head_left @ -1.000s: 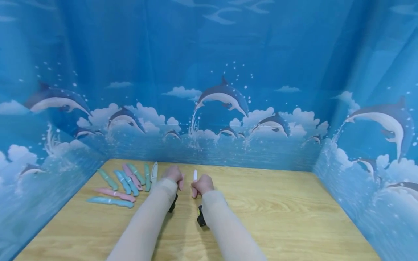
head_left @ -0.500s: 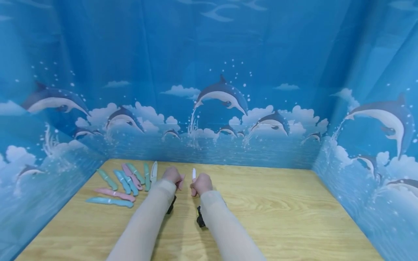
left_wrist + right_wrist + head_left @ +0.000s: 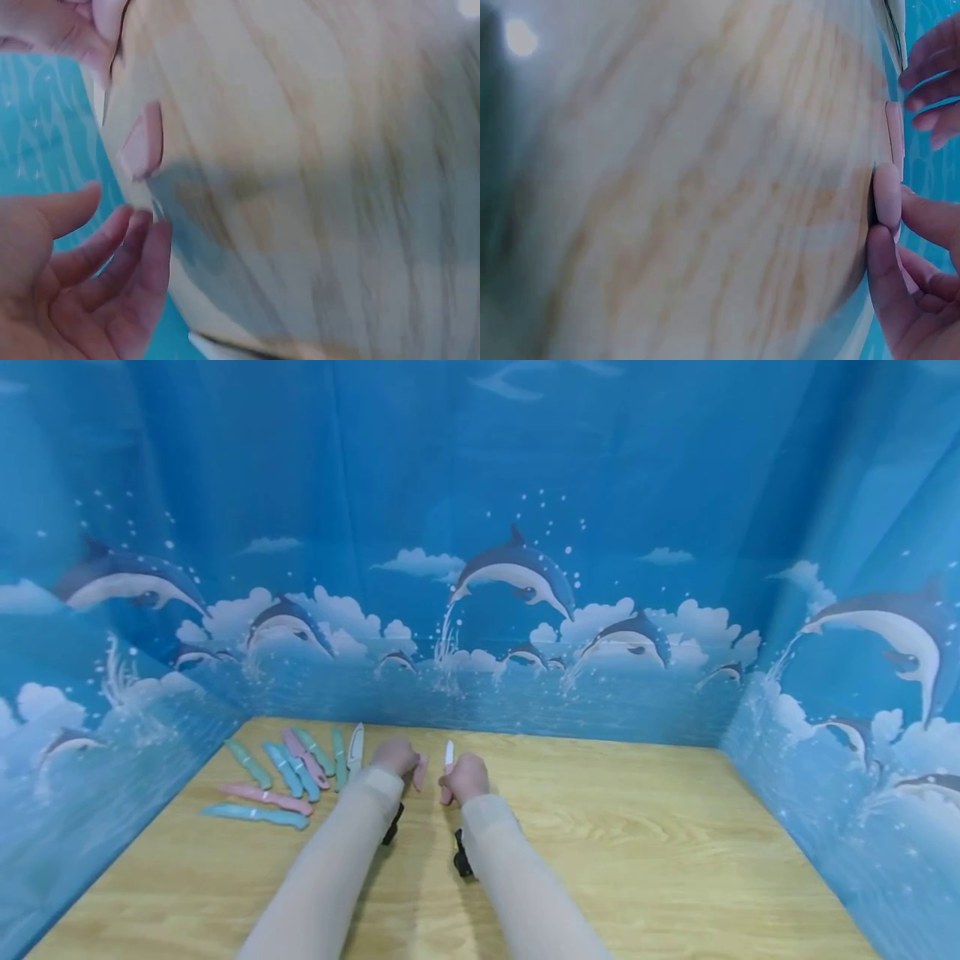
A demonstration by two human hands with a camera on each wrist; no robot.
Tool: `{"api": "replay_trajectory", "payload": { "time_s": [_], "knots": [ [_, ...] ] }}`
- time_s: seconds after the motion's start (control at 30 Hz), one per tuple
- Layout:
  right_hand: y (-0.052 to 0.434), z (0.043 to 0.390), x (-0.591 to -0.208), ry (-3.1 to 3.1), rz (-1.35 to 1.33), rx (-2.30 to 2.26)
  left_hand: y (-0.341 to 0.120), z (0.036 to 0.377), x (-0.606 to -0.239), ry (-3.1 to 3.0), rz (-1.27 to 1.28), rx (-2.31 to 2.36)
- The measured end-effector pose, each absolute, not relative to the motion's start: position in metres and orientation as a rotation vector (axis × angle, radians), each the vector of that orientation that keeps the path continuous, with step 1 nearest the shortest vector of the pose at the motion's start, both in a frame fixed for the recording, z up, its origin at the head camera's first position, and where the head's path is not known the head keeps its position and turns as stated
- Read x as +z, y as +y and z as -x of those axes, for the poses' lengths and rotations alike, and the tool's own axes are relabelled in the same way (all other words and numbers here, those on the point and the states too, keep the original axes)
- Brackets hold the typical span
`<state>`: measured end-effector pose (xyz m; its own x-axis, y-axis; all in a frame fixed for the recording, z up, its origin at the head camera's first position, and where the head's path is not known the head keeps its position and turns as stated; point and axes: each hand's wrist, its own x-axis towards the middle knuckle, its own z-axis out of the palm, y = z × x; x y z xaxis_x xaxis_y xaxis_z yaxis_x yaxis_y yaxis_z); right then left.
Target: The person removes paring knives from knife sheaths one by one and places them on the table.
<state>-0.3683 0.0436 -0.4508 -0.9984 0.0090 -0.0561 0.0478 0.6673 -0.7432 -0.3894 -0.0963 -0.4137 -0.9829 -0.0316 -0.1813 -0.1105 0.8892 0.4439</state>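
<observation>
A wooden table (image 3: 637, 860) with pale grain fills the lower half of the head view. Toward ten o'clock on it lies a cluster of sheathed knives (image 3: 288, 768) in teal, pink and green, most of them fanned side by side and pointing toward twelve. A pink one (image 3: 266, 798) and a blue one (image 3: 255, 815) lie crosswise just below the fan, near each other. At the fan's right edge is what looks like a white-bladed knife (image 3: 355, 747). A blue backdrop (image 3: 517, 577) printed with dolphins and clouds walls the table on three sides.
</observation>
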Motion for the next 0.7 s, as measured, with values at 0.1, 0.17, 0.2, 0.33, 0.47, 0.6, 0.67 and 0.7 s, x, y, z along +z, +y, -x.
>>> {"api": "replay_trajectory", "payload": {
  "time_s": [0.1, 0.17, 0.2, 0.33, 0.47, 0.6, 0.67, 0.7],
  "knots": [
    [0.046, 0.369, -0.445, 2.803, -0.056, -1.258, -0.103, 0.382, -0.401, 2.978, 0.08, 0.608],
    [0.048, 0.368, -0.443, 2.816, -0.028, -1.252, -0.111, 0.38, -0.398, 2.996, 0.078, 0.609],
    [0.049, 0.367, -0.443, 2.811, -0.025, -1.259, -0.115, 0.378, -0.398, 3.001, 0.078, 0.619],
    [0.053, 0.368, -0.444, 2.825, -0.028, -1.286, -0.132, 0.372, -0.398, 2.979, 0.091, 0.656],
    [0.054, 0.369, -0.441, 2.821, -0.056, -1.311, -0.148, 0.358, -0.387, 2.927, 0.143, 0.621],
    [0.055, 0.369, -0.438, 2.811, -0.057, -1.311, -0.164, 0.351, -0.383, 2.897, 0.152, 0.511],
    [0.055, 0.369, -0.439, 2.804, -0.059, -1.309, -0.167, 0.351, -0.385, 2.898, 0.145, 0.492],
    [0.056, 0.37, -0.441, 2.807, -0.058, -1.303, -0.168, 0.35, -0.387, 2.902, 0.136, 0.481]
  ]
}}
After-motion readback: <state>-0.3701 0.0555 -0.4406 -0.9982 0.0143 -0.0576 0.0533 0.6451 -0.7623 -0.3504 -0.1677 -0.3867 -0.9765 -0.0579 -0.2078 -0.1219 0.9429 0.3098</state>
